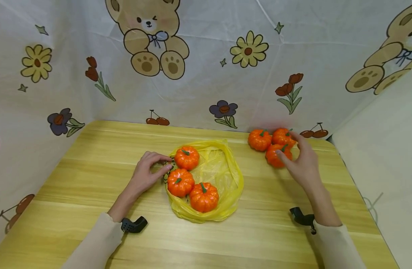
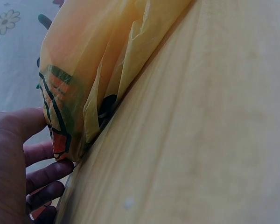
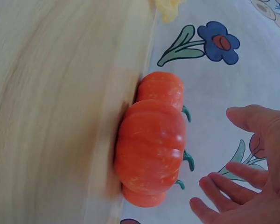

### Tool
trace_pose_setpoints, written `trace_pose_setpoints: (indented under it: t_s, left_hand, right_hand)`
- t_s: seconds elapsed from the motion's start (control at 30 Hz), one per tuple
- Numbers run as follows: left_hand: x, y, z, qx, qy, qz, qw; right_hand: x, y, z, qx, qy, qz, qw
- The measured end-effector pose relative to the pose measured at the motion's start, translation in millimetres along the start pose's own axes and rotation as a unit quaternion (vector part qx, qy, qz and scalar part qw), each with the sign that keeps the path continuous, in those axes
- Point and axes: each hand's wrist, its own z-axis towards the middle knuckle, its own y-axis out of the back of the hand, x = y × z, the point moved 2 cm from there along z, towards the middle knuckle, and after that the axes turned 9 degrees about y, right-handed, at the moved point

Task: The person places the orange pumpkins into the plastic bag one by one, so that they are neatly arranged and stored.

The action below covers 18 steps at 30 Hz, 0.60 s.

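Observation:
A yellow plastic bag (image 1: 233,172) lies spread with its mouth upward on the wooden table. Inside its left side sit three small orange pumpkins (image 1: 205,198) with green stems. My left hand (image 1: 147,170) pinches the bag's printed left edge between thumb and fingers; the left wrist view shows the fingertips partly hidden by the bag's side (image 2: 70,98). Three more pumpkins (image 1: 260,140) stand clustered at the back right of the table. Over this cluster is my right hand (image 1: 304,164), its thumb and fingers spread. The right wrist view shows the hand apart from the nearest pumpkin (image 3: 151,144).
The wooden table (image 1: 260,239) meets a white cloth backdrop (image 1: 199,48) printed with bears and flowers right behind the pumpkin cluster. A white surface (image 1: 387,157) borders the table on the right. Each wrist carries a small black device (image 1: 134,225).

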Motion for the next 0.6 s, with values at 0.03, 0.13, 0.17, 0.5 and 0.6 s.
trace_pose_setpoints:
  t_s: [0.03, 0.13, 0.17, 0.5, 0.6]
  left_hand:
    - [0.0, -0.3, 0.0, 0.001, 0.0, 0.0, 1.0]
    - [0.6, -1.2, 0.2, -0.001, -0.004, 0.001, 1.0]
    - [1.0, -1.2, 0.3, -0.002, -0.004, 0.002, 1.0]
    - [-0.2, -0.3, 0.4, 0.003, 0.002, -0.005, 1.0]
    - [-0.1, -0.2, 0.4, 0.003, 0.002, -0.006, 1.0]
  right_hand:
    - [-1.4, 0.2, -0.7, 0.0, -0.005, 0.0, 1.0]
    - [-4.5, -0.8, -2.0, 0.007, -0.012, -0.008, 0.9999]
    - [-5.1, -1.5, -1.9, 0.009, -0.014, -0.009, 0.9998]
    - [-11.8, -5.7, -4.5, 0.026, -0.035, -0.012, 0.999]
    - [-13.8, -7.2, -5.8, 0.041, -0.045, -0.015, 0.9981]
